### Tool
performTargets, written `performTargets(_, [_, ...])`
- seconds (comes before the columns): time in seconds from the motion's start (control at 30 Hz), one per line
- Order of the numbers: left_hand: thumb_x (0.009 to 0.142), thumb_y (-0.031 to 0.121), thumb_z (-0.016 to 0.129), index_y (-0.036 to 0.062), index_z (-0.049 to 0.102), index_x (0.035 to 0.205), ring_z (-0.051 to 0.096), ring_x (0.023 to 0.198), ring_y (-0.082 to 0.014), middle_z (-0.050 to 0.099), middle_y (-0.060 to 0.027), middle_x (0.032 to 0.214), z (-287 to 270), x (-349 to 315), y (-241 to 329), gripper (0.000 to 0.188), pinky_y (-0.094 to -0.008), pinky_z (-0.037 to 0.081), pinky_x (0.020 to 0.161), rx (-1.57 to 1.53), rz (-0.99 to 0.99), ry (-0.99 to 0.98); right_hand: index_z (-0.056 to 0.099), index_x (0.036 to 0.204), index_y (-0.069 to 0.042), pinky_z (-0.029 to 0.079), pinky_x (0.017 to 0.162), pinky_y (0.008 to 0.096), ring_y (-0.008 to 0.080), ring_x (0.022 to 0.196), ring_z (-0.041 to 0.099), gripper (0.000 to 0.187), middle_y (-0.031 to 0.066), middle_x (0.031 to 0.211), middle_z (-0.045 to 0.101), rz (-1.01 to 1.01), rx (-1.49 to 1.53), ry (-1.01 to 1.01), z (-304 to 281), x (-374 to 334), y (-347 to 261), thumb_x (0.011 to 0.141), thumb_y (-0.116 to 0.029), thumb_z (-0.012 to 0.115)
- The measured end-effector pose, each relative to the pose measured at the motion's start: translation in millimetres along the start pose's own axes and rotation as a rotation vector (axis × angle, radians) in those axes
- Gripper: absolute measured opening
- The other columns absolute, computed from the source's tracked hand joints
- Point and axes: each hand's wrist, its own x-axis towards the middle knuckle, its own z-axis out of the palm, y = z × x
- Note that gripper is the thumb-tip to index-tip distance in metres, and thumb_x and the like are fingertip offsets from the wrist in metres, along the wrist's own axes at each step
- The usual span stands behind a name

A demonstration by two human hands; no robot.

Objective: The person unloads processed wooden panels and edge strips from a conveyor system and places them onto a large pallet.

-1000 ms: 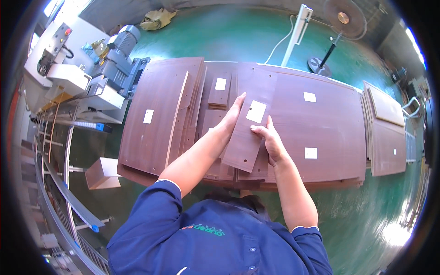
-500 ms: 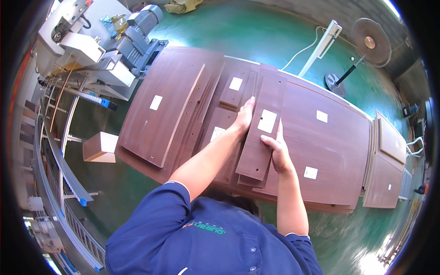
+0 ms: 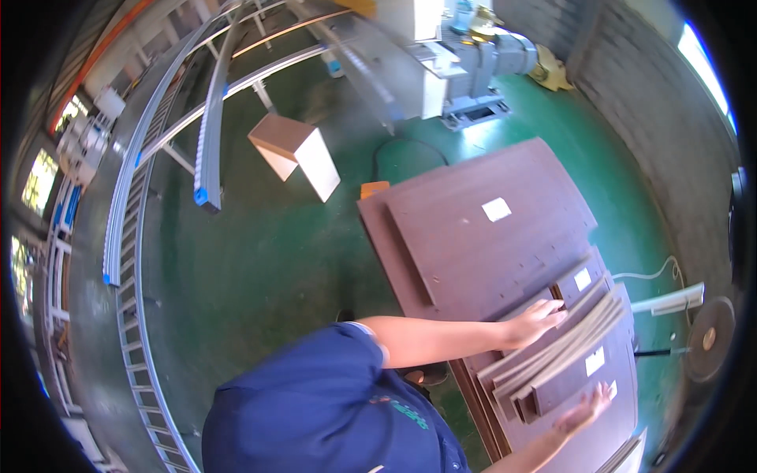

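A stack of narrow dark brown boards [image 3: 561, 385], their pale edges showing, lies between my two hands on wider brown panels. My left hand [image 3: 532, 324] is on the stack's left side, fingers stretched out by a small brown board [image 3: 569, 290] with a white label. Beside the stack's right side, my right hand [image 3: 587, 408] is open, its fingers spread and holding nothing. A large brown panel [image 3: 465, 236] with a white label lies on another panel, beyond my left hand. What lies under my left palm is hidden.
An open-sided brown and white box [image 3: 288, 140] stands on the green floor. Metal roller-conveyor rails [image 3: 213, 126] run along the left. A grey motor [image 3: 501, 59] is at the back, and a round disc on a stand [image 3: 710, 339] at far right.
My view has swung left, so the panels now sit at the right. My hands have come off the labelled narrow board they were pressed against, and my right hand has opened.
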Motion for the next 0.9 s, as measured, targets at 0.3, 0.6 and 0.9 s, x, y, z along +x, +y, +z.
performTargets(0.3, [0.101, 0.031, 0.042, 0.0030, 0.062, 0.108, 0.060, 0.085, -0.0132, 0.066, -0.0069, 0.092, -365.8, -294.5, 2.4, 0.036, -0.0280, 0.047, 0.082, -0.104, -0.064, 0.474, 0.052, 0.117, 0.002, 0.040, 0.096, 0.0356, 0.0215, 0.105, 0.051, 0.032, 0.0105, 0.110, 0.054, -0.352, 0.029, -0.331, 276.5, -191.5, -86.5, 0.086, -0.009, 0.052])
performTargets(0.6, [0.095, 0.029, 0.048, 0.0048, 0.063, 0.099, 0.061, 0.075, -0.0112, 0.067, -0.0058, 0.087, -514.9, -424.8, 23.3, 0.029, -0.0245, 0.047, 0.072, -0.210, -0.028, 1.202, 0.056, 0.112, 0.000, 0.046, 0.083, 0.0312, 0.0181, 0.088, 0.056, 0.028, 0.0101, 0.096, 0.059, 0.021, 0.281, -1.116, 572.6, -351.3, -118.5, 0.085, -0.005, 0.054])
performTargets(0.9, [0.097, 0.031, 0.053, 0.0055, 0.062, 0.104, 0.061, 0.082, -0.0123, 0.066, -0.0051, 0.093, -617.1, -405.5, -8.6, 0.028, -0.0249, 0.047, 0.072, -0.288, -0.183, 1.153, 0.055, 0.114, -0.001, 0.051, 0.076, 0.0368, 0.0255, 0.083, 0.062, 0.029, 0.0117, 0.097, 0.062, 0.766, 0.459, -1.511, 983.8, -416.7, -67.8, 0.091, -0.019, 0.059])
